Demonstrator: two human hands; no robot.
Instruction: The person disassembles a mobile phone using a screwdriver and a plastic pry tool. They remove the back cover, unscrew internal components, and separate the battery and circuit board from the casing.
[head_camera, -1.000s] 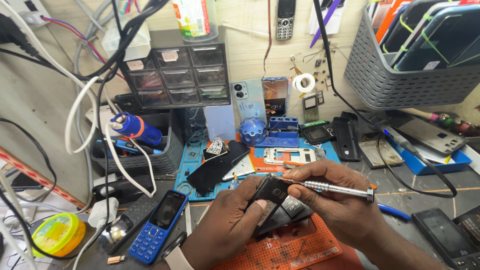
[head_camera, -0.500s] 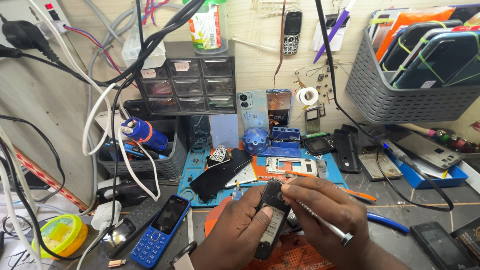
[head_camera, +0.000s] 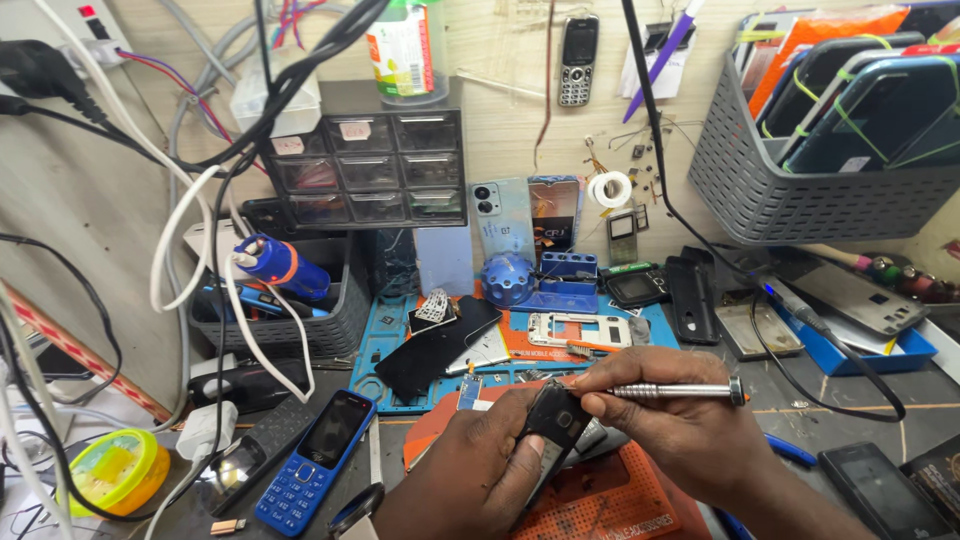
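My left hand (head_camera: 470, 475) grips a small dark phone body (head_camera: 553, 422), tilted, over an orange perforated work mat (head_camera: 600, 500). My right hand (head_camera: 670, 430) holds a slim metal screwdriver (head_camera: 680, 392) level, its shaft pointing right and its working end at the phone's upper part. Both hands meet at the phone, low in the middle of the view. The phone's lower half is hidden by my fingers.
A blue keypad phone (head_camera: 315, 462) lies at the lower left, beside a yellow-green tape roll (head_camera: 115, 470). A blue repair mat (head_camera: 500, 345) with phone parts lies behind my hands. A small drawer cabinet (head_camera: 370, 170), hanging cables (head_camera: 215, 215) and a grey basket of phones (head_camera: 800, 160) stand farther back.
The screwdriver swung from level to angled down-right and back to level. My hands and the phone shifted slightly right, and the camera view moved.
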